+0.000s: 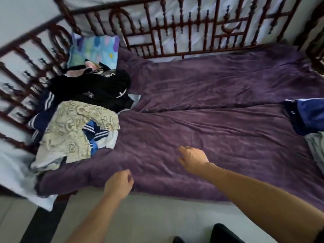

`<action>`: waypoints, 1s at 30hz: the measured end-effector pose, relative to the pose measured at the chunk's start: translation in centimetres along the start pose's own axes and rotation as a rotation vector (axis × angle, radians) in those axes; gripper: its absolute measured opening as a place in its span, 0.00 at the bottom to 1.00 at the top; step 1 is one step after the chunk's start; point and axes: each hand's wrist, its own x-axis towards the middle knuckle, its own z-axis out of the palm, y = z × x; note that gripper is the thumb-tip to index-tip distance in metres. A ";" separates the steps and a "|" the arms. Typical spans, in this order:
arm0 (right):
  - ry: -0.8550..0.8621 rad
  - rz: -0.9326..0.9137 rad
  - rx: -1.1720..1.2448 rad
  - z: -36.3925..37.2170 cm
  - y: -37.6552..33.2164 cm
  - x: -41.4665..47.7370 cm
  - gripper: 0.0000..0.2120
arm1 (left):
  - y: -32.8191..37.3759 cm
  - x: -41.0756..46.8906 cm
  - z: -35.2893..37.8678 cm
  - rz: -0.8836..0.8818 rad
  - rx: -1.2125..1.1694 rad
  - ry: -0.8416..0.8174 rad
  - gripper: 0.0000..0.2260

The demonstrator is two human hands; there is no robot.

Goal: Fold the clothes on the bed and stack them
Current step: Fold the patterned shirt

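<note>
Currently, the head view shows two bare hands, neither holding anything. The left hand [119,181] hangs over the near edge of the purple blanket [219,120] with its fingers loosely curled and empty. The right hand [192,157] is further in over the blanket, beyond and to the right of the left hand, with relaxed fingers pointing left. Whether it touches the blanket cannot be determined.

One unfolded clothes pile [82,109] lies beyond and to the left of the left hand, well apart from both hands. Five items can be counted in it:
- one beige letter-print garment [70,130] on top at the near end
- one black garment [98,88] behind it
- one navy garment with white stripes [43,111] on the side farthest from the hands
- one blue-and-white striped piece [97,135] showing from under the beige one
- one pink-and-black piece [78,71] at the far end

Two more garments lie far to the right of the right hand, both cut by the frame edge: one blue garment [310,116], and one grey garment [317,149] just nearer.

One pastel-print pillow [94,49] sits beyond the pile, against the railing.

The blanket is creased and covers the bed. A dark red turned-wood railing [175,32] runs along the far and left sides, with a pale wall [26,13] behind it. Pale floor [149,218] lies under both forearms.
</note>
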 end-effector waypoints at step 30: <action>-0.222 0.087 0.029 10.1 -30.0 37.1 0.22 | -36.6 34.9 -11.0 -0.145 -0.131 -0.066 0.16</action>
